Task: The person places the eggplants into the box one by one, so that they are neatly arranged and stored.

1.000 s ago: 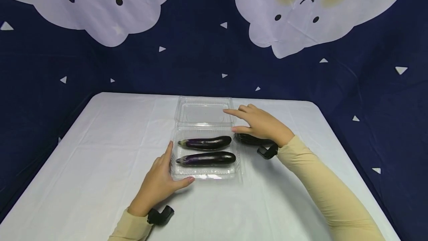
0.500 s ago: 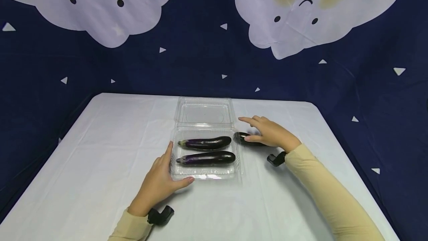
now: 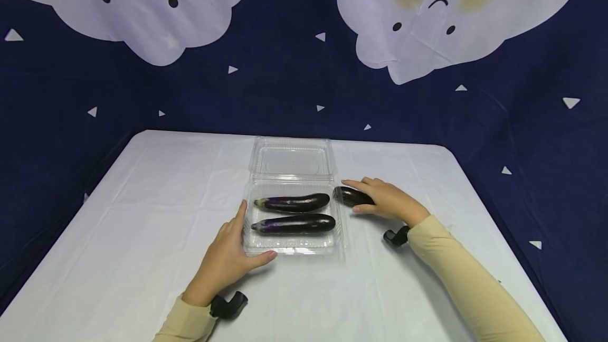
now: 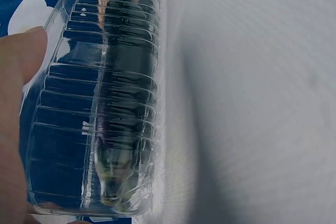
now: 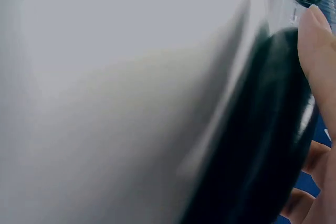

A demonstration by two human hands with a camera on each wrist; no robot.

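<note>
Two dark purple eggplants lie side by side in the base of a clear plastic clamshell box (image 3: 294, 246), the rear eggplant (image 3: 292, 203) behind the front eggplant (image 3: 294, 224). My left hand (image 3: 223, 257) rests against the box's left front corner, fingers straight along the side and thumb at the front edge. Through the ribbed wall an eggplant (image 4: 126, 87) shows in the left wrist view. Just right of the box, my right hand (image 3: 391, 200) grips a third eggplant (image 3: 350, 196), thumb on its near side and fingers on the far side; the palm hides its right end.
The box's lid (image 3: 292, 160) lies open flat behind the base. A white cloth covers the table (image 3: 142, 215), whose back edge meets a dark blue curtain (image 3: 280, 83) with clouds. Black wrist cameras sit under both wrists.
My right hand has moved from the box's right edge rightward and down onto the third eggplant, its fingers now around it. The left hand and the box stay put.
</note>
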